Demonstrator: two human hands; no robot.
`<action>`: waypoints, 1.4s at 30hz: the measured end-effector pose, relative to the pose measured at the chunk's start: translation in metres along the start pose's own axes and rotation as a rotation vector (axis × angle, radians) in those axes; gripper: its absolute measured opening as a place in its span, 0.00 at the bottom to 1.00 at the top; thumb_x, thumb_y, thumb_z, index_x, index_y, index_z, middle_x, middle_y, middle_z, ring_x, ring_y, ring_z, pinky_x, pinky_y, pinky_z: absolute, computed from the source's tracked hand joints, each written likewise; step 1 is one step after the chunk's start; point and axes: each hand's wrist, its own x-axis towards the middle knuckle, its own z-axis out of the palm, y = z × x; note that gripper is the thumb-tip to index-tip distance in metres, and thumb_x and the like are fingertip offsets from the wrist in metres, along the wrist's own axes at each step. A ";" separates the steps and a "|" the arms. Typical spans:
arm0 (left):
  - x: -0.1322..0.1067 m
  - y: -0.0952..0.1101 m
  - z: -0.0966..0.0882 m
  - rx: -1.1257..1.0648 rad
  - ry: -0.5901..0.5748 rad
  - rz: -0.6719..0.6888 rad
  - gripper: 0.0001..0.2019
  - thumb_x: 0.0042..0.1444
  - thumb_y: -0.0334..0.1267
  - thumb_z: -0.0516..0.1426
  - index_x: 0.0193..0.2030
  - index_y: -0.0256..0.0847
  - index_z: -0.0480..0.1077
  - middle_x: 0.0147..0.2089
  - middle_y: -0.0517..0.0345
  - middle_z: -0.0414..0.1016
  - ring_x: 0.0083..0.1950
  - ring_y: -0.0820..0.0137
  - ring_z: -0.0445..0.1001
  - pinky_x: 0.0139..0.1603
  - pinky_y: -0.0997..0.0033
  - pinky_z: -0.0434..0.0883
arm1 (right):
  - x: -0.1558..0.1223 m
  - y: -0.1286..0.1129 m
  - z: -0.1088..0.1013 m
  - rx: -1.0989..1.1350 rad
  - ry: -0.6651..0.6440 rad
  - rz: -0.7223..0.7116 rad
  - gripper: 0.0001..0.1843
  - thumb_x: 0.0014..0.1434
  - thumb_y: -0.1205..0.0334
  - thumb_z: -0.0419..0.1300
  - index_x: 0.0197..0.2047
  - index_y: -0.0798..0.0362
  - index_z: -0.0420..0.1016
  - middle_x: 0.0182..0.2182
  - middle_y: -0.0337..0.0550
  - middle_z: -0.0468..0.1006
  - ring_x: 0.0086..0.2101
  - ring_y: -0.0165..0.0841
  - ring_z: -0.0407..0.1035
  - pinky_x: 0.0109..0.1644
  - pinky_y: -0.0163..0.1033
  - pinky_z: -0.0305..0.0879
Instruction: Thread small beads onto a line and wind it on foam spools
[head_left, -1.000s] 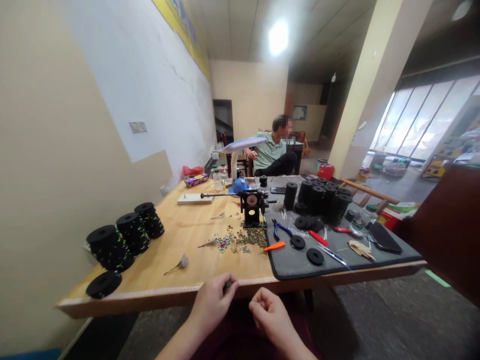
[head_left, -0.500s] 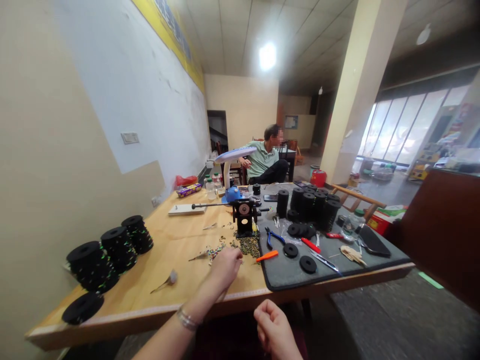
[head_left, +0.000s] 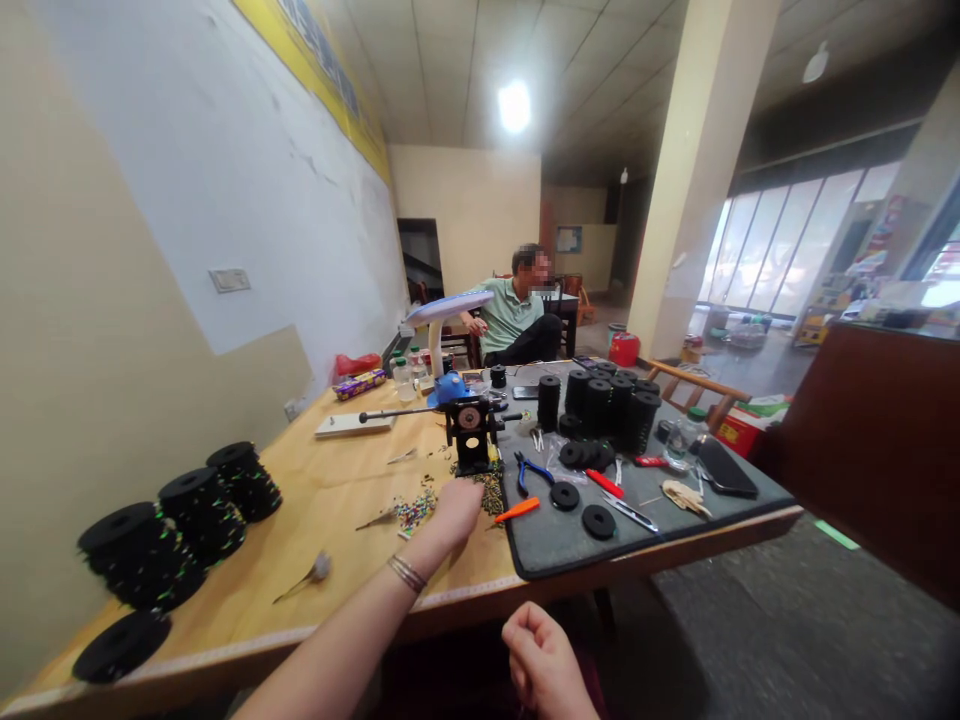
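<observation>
My left hand [head_left: 459,508], with bracelets at its wrist, reaches over the table to a heap of small dark-gold pieces [head_left: 493,492]. Its fingertips point down at the heap and are hidden behind the hand. Just beyond stands a small black hand-cranked device [head_left: 472,440] with a round dial. Left of the hand lies a scatter of tiny multicoloured pieces [head_left: 414,511]. An orange-handled tool [head_left: 519,510] rests to its right. Below the table's front edge, my right hand [head_left: 546,655] is closed in a pinch; anything between its fingers is too small to make out.
Stacked black foam spools [head_left: 199,510] stand at left, more black spools [head_left: 598,400] at back right. On the grey mat [head_left: 555,555] lie blue-handled pliers [head_left: 531,475], scissors [head_left: 634,512] and a phone [head_left: 727,470]. A desk lamp [head_left: 448,385] stands behind; a person [head_left: 516,315] sits beyond.
My left hand has moved forward, over to the dark-gold heap, and its fingers have dipped out of sight. The right hand stays closed in nearly the same place. The view has shifted slightly right.
</observation>
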 end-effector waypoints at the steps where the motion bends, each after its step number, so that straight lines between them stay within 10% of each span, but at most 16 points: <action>1: 0.000 0.002 0.001 -0.008 0.001 0.006 0.16 0.60 0.39 0.56 0.53 0.38 0.67 0.53 0.49 0.70 0.49 0.62 0.73 0.47 0.56 0.72 | 0.000 0.000 0.000 0.000 -0.002 -0.007 0.28 0.39 0.38 0.66 0.22 0.50 0.56 0.07 0.22 0.52 0.10 0.18 0.40 0.14 0.27 0.34; 11: -0.012 0.000 -0.007 -0.353 0.130 0.025 0.10 0.61 0.37 0.54 0.47 0.37 0.69 0.50 0.49 0.72 0.49 0.62 0.72 0.49 0.56 0.70 | -0.008 -0.006 0.002 0.001 0.007 0.008 0.25 0.43 0.41 0.65 0.24 0.50 0.58 0.08 0.22 0.54 0.11 0.18 0.41 0.14 0.27 0.35; 18: -0.104 0.009 0.007 -0.820 0.091 -0.056 0.05 0.58 0.35 0.54 0.37 0.36 0.70 0.30 0.56 0.75 0.27 0.71 0.72 0.27 0.73 0.68 | -0.021 -0.020 0.012 -0.060 -0.042 -0.019 0.19 0.49 0.48 0.63 0.26 0.52 0.61 0.14 0.30 0.67 0.12 0.18 0.45 0.15 0.28 0.36; 25: -0.169 0.021 0.051 -2.199 -0.176 -0.591 0.07 0.47 0.32 0.66 0.32 0.34 0.73 0.31 0.57 0.76 0.26 0.78 0.72 0.29 0.79 0.68 | -0.030 -0.025 0.030 -0.090 -0.156 -0.016 0.18 0.48 0.50 0.63 0.23 0.52 0.61 0.15 0.31 0.68 0.11 0.18 0.45 0.15 0.30 0.36; 42: -0.171 0.024 0.061 -2.312 -0.333 -0.652 0.04 0.55 0.31 0.59 0.32 0.33 0.74 0.25 0.59 0.75 0.18 0.80 0.68 0.20 0.82 0.63 | -0.022 -0.004 0.025 -0.156 -0.182 0.080 0.14 0.48 0.54 0.60 0.24 0.51 0.59 0.12 0.28 0.66 0.09 0.18 0.45 0.13 0.28 0.37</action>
